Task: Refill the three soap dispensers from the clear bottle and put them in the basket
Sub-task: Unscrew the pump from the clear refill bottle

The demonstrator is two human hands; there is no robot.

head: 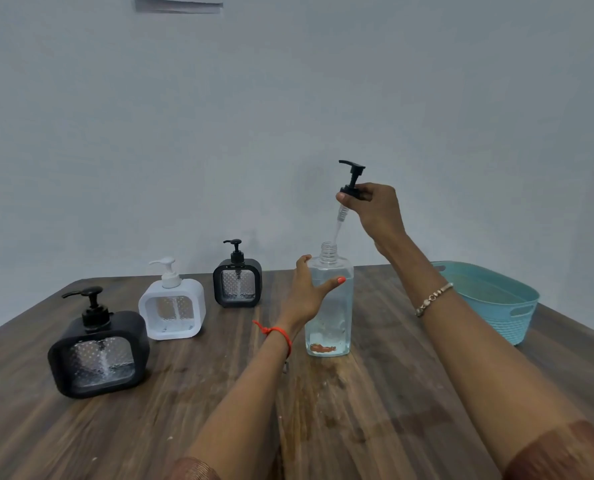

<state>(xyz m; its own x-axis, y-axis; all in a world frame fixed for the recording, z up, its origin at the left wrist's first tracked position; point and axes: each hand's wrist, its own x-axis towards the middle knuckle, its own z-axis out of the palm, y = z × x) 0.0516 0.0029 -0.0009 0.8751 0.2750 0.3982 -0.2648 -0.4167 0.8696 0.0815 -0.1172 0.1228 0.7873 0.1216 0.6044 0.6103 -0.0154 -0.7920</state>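
Observation:
The clear bottle (333, 317) stands upright at mid-table, holding clear liquid, its threaded neck uncovered. My left hand (309, 292) grips its upper body, thumb across the front. My right hand (375, 207) pinches the collar of the black pump head (351, 180), lifted above the neck; its tube still dips into the bottle's mouth. Three square soap dispensers stand to the left with pumps on: a black one (98, 355) nearest, a white one (172, 308) in the middle, a smaller-looking black one (237, 282) farthest.
A teal plastic basket (503, 306) sits at the table's right edge, behind my right forearm. The wooden table (357, 410) shows a wet smear in front of the bottle. A plain wall rises just behind the table.

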